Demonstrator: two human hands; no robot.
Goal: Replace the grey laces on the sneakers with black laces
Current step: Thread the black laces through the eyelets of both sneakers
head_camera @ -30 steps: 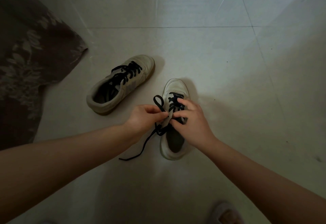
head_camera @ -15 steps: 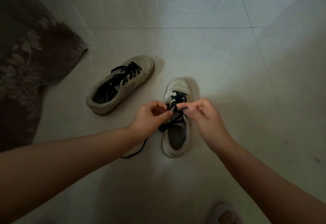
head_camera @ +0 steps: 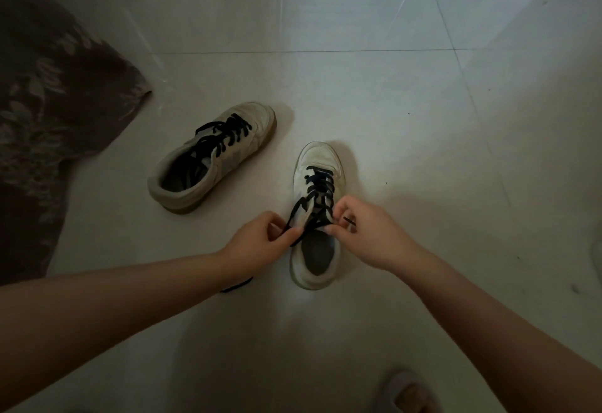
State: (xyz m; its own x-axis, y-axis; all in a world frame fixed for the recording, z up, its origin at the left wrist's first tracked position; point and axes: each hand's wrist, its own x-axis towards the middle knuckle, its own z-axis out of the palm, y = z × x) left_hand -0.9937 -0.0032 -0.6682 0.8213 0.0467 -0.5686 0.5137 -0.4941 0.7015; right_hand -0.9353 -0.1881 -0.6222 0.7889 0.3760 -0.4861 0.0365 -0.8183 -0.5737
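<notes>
Head view of a pale tiled floor (head_camera: pixel 374 87). Near sneaker (head_camera: pixel 317 214), toe pointing away, stands upright between both hands; its black lace (head_camera: pixel 321 184) crosses the upper eyelets. Left hand (head_camera: pixel 257 245): fingers (head_camera: pixel 275 219) curled, pinching one strand of the lace beside the tongue; a loose lace end (head_camera: pixel 236 285) shows below the left wrist on the floor. Right hand (head_camera: pixel 368 233): fingers (head_camera: pixel 342 212) curled, pinching the other strand, with the tip (head_camera: pixel 349 220) protruding between them. Second sneaker (head_camera: pixel 211 158), already threaded with a black lace, lies tilted, further left and apart. Dark floral fabric (head_camera: pixel 42 113) occupies the left edge.
</notes>
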